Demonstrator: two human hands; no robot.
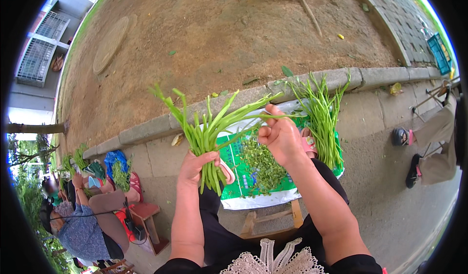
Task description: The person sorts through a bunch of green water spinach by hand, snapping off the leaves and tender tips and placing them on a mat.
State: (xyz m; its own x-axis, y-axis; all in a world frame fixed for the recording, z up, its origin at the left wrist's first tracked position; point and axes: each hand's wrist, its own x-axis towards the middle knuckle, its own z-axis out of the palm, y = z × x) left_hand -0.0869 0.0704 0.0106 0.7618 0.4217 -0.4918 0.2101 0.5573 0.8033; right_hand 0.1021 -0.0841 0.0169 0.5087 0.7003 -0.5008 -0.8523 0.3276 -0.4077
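My left hand (193, 166) is wrapped around the lower part of a bunch of long green stems (206, 137), whose tops fan outward. To its right, my right hand (281, 135) pinches one thin stem of that bunch between thumb and fingertip. Beneath both hands lies a green and white printed plastic sack (232, 191), spread flat on the pavement. Small picked leaves and bits (268, 173) are heaped on its middle. At the sack's right side rests a pile of long stripped stems (323, 128).
A stone kerb (142, 129) runs behind the sack, with bare soil (219, 36) beyond. To the left, a seated person (86, 230) handles similar greens near a blue plastic bag (116, 160). Another person's legs (435, 139) are at right. A wooden stool (272, 230) stands between my legs.
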